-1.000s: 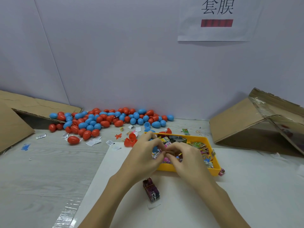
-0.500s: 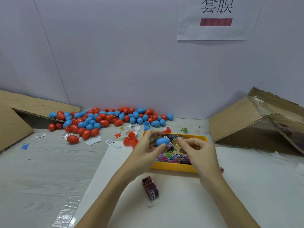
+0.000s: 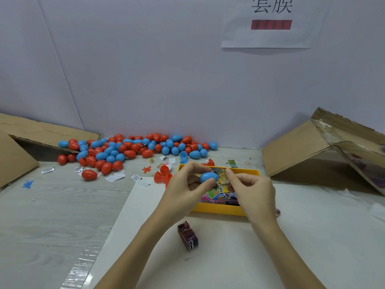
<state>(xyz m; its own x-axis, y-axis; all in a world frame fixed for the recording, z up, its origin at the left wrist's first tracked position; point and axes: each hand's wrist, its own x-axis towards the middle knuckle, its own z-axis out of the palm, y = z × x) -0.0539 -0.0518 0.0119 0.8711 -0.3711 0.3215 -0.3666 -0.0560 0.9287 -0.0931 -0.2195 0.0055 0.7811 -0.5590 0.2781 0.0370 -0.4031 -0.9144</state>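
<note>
1. Left hand [image 3: 183, 184] gripped a whole blue egg [image 3: 209, 177] between thumb and fingertips, above the far end of the yellow tray [image 3: 218, 210].
2. Right hand [image 3: 253, 190]: thumb and forefinger pinched together just right of the egg; could not tell whether they held a packet.
3. Judged step: egg just closed. Next move calls for setting it aside, probably on the egg pile [image 3: 133, 149] far left on the surface [image 3: 62, 215].

A packing workstation: heaped plastic eggs [image 3: 133, 151], cardboard boxes [image 3: 312, 151], wall label [image 3: 270, 21].
</note>
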